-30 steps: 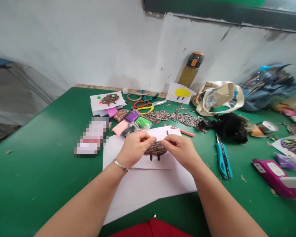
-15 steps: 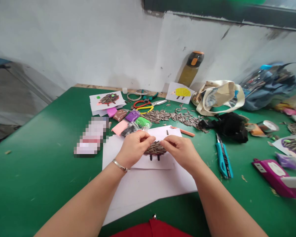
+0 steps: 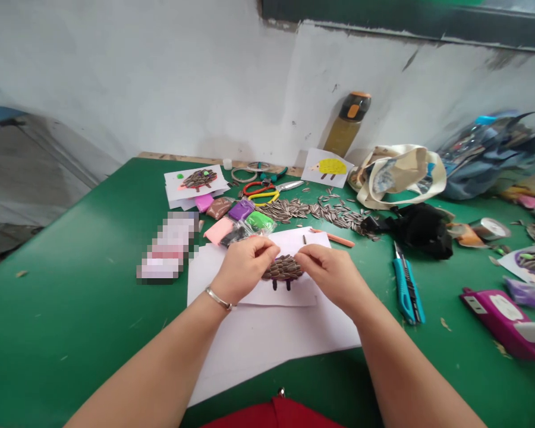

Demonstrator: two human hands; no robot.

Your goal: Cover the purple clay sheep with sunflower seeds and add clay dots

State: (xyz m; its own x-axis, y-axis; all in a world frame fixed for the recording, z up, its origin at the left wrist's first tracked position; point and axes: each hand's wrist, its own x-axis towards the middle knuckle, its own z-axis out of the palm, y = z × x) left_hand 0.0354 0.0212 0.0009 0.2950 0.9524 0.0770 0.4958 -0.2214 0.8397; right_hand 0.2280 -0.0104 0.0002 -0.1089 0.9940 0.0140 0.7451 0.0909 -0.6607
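On a white card (image 3: pixel 294 297) in front of me is a hedgehog shape (image 3: pixel 284 267), its body covered in overlapping sunflower seeds, with two short black legs below. My left hand (image 3: pixel 247 264) is closed in a pinch at the upper left of the seeds. Opposite it, at the upper right edge, my right hand (image 3: pixel 324 267) also pinches with thumb and forefinger. What lies between the fingertips of either hand is too small or hidden to make out. Larger white sheets (image 3: pixel 258 345) lie under the card.
Behind the card are clay packets (image 3: pixel 243 208), scissors (image 3: pixel 267 193), loose sunflower seeds (image 3: pixel 334 211) and a yellow hedgehog drawing (image 3: pixel 327 167). A teal utility knife (image 3: pixel 408 285), blade exposed, lies right of my forearm, near a magenta device (image 3: pixel 499 318). A bottle (image 3: pixel 348 125) leans against the wall.
My right hand has shifted slightly right, away from the seeds' edge. My left hand keeps its pinch at the other side. The whole view has drifted a little.
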